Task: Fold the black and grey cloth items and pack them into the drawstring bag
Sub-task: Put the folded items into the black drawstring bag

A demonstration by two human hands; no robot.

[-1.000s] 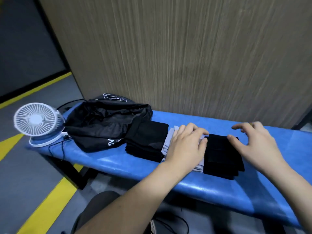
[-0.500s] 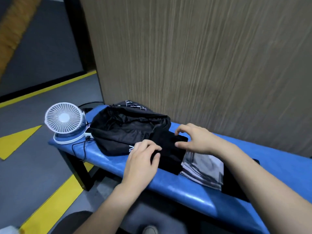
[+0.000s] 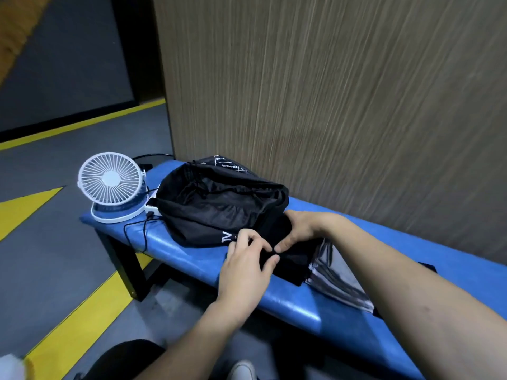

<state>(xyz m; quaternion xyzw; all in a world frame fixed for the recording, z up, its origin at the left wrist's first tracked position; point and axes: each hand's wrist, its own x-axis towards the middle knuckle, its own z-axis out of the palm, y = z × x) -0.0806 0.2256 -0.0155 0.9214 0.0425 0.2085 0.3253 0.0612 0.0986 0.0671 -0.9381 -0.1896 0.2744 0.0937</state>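
Note:
A black drawstring bag [image 3: 216, 204] lies open on the left part of the blue bench [image 3: 181, 253]. Right beside its mouth sits a folded black cloth stack [image 3: 295, 260]. My left hand [image 3: 248, 266] grips the stack's near left edge, thumb and fingers curled on the fabric. My right hand [image 3: 297, 229] holds the stack's far side, thumb pressing its top. A folded grey cloth [image 3: 337, 281] lies just right of the black stack, partly under my right forearm. The corner of another black cloth [image 3: 428, 267] shows beyond that arm.
A small white desk fan [image 3: 111, 185] stands at the bench's left end, with a black cable [image 3: 134, 234] trailing over the edge. A wood-grain wall [image 3: 329, 91] rises directly behind the bench. Grey floor with yellow stripes [image 3: 82, 319] lies below.
Both hands left the grey and right black cloths and moved left onto the black stack next to the bag. They now grip it from both sides. The view has swung left and closer.

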